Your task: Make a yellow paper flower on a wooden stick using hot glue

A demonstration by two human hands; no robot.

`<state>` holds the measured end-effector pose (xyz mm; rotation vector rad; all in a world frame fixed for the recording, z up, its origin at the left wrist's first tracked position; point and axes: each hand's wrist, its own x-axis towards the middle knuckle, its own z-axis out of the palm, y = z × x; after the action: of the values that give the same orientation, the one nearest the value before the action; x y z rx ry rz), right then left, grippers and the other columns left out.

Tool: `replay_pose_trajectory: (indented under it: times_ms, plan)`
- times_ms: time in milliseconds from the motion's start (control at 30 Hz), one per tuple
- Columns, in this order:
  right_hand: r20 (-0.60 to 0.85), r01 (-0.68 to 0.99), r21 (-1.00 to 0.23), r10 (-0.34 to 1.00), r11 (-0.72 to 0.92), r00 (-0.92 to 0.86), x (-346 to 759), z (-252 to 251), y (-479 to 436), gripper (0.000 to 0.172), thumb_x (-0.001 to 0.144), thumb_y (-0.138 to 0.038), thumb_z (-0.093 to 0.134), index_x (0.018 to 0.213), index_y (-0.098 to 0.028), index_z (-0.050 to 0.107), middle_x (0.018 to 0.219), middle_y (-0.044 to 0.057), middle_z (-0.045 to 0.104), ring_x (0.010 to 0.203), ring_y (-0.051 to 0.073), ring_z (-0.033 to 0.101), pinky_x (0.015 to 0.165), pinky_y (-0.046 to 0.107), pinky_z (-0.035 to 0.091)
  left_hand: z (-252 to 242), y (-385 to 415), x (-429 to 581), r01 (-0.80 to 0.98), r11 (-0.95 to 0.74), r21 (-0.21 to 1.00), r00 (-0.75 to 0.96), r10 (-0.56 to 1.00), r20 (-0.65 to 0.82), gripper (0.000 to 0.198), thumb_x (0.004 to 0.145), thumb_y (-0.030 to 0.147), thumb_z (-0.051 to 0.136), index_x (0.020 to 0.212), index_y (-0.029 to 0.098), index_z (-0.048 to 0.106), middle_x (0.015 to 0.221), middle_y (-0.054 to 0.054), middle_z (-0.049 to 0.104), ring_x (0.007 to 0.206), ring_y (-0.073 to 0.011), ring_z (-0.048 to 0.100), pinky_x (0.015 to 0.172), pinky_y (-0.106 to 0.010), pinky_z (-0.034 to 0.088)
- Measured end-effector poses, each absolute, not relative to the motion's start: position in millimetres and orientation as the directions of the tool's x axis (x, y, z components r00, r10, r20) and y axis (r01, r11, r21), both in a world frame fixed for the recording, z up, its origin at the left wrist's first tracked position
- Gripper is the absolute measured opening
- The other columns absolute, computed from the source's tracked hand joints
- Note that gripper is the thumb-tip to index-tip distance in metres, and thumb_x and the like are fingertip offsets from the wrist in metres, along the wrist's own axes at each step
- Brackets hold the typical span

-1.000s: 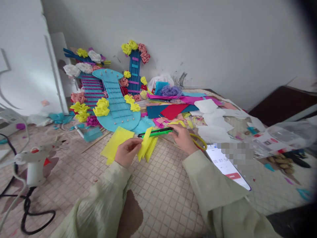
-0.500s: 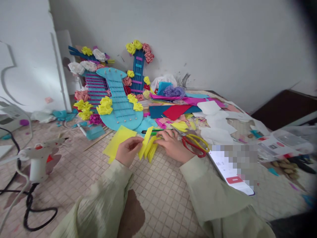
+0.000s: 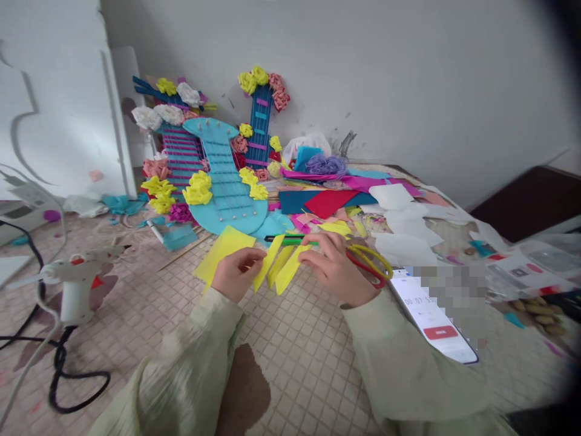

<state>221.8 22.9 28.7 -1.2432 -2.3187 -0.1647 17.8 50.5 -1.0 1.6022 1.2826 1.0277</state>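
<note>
My left hand (image 3: 236,274) is closed in a pinch on the lower ends of the yellow paper strips (image 3: 278,267), which fan out to the right above the tiled floor. My right hand (image 3: 333,266) is closed too, fingertips gripping the upper end of the rightmost strip. Just behind the hands lies a green and black utility knife (image 3: 285,240). Red and yellow scissors (image 3: 370,266) lie beside my right hand. A yellow paper sheet (image 3: 222,249) lies flat behind my left hand.
A white glue gun (image 3: 75,287) with a black cord stands at left. Blue guitar-shaped crafts (image 3: 224,181) with paper flowers lean on the wall. Coloured paper sheets (image 3: 327,200) pile at centre. A phone (image 3: 431,315) lies at right, with plastic packets (image 3: 521,269) beyond.
My right hand put the green knife down on the floor and came back to the yellow strips, now gripping one. The left hand kept its pinch.
</note>
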Motion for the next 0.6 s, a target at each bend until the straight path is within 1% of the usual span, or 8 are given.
replay_pose_trajectory:
  times_ms: [133,267,467,600]
  plan:
    - [0.563,0.783,-0.100,0.684,0.614,-0.465,216,27,18,0.020,0.083,-0.017,0.040,0.082,-0.024,0.059,0.100,0.004,0.050,0.093,0.018,0.040,0.082,0.036,0.031,1,44,22,0.336,-0.180,0.925,0.229,0.968,0.105,0.018,0.066,0.023,0.052,0.079,0.014,0.062,0.076,-0.007,0.064,0.066,-0.0160,0.058,0.063,-0.029,0.047]
    - [0.566,0.777,-0.098,0.677,0.622,-0.471,214,22,19,0.023,0.083,-0.014,0.038,0.082,-0.024,0.058,0.100,0.003,0.050,0.093,0.018,0.040,0.081,0.036,0.030,2,38,26,0.301,-0.199,0.933,0.298,0.949,0.106,0.019,0.068,0.024,0.052,0.079,0.013,0.062,0.077,-0.007,0.063,0.067,-0.0163,0.057,0.063,-0.029,0.047]
    - [0.558,0.777,-0.088,0.677,0.623,-0.480,214,19,22,0.021,0.083,-0.015,0.040,0.083,-0.024,0.058,0.099,0.004,0.050,0.093,0.018,0.041,0.080,0.035,0.029,5,35,29,0.280,-0.198,0.939,0.293,0.950,0.113,0.019,0.068,0.025,0.052,0.078,0.013,0.063,0.077,-0.007,0.065,0.068,-0.0156,0.058,0.064,-0.027,0.047]
    - [0.540,0.776,-0.083,0.683,0.625,-0.492,213,19,21,0.019,0.082,-0.016,0.041,0.083,-0.023,0.058,0.099,0.004,0.050,0.092,0.018,0.041,0.079,0.035,0.030,8,35,31,0.299,-0.204,0.932,0.275,0.954,0.121,0.022,0.071,0.029,0.049,0.076,0.013,0.063,0.077,-0.006,0.065,0.069,-0.0157,0.058,0.063,-0.026,0.047]
